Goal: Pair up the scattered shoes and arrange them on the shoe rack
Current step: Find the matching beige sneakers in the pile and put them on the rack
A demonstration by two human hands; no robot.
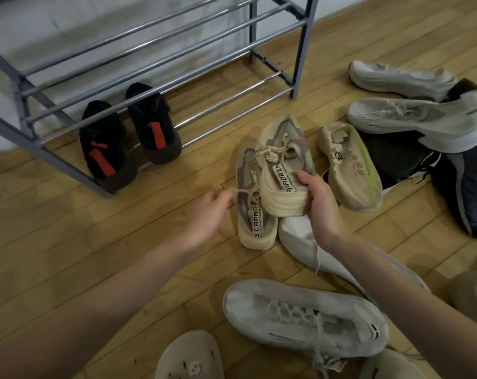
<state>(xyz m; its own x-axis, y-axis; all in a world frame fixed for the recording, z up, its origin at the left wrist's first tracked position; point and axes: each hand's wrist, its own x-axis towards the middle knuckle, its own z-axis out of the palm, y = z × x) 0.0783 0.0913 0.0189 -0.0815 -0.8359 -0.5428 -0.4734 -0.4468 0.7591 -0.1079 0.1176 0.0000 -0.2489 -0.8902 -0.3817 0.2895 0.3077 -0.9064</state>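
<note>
Right hand (320, 203) fingers clamp heel of lifted beige sneaker (285, 165); left hand (207, 214), fingers loosely spread and empty, nears its mate (252, 198) on the floor just left: pinch that heel, set both right of black pair (128, 132) on shoe rack (160, 67).

Dim, soft indoor light; wide-angle bending at edges, left hand (204, 217) motion-blurred.

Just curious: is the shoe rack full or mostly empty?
Mostly empty: only a black pair with red straps sits on the grey metal shoe rack's bottom bars; visible upper bars are bare.
</note>
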